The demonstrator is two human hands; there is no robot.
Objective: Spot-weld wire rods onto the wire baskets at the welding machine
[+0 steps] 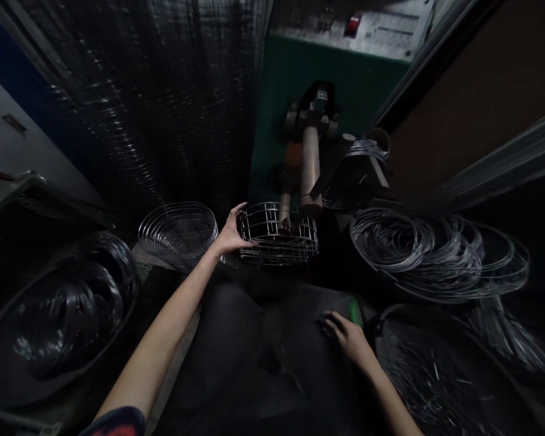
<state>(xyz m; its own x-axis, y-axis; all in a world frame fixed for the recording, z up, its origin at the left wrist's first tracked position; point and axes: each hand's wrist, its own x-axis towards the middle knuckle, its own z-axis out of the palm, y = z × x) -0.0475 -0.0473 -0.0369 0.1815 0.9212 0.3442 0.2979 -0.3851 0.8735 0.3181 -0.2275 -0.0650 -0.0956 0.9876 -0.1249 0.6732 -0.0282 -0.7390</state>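
My left hand [231, 233] grips the left rim of a round wire cage [279, 233] made of rings and upright wires. The cage sits under the copper-coloured arms of a welding machine [309, 151]. Lower right, my right hand [349, 336] lies on a dark flat surface [263, 351], its fingers stretched out and holding nothing. A small green thing [355, 312] shows just beyond its fingers.
A stack of wire rings [178, 230] stands left of the cage. A large loose pile of wire rings [436, 251] lies to the right, with short wires [436, 375] below it. A dark tub with wire coils [59, 321] sits at the left. Tall wire mesh stacks [163, 91] rise behind.
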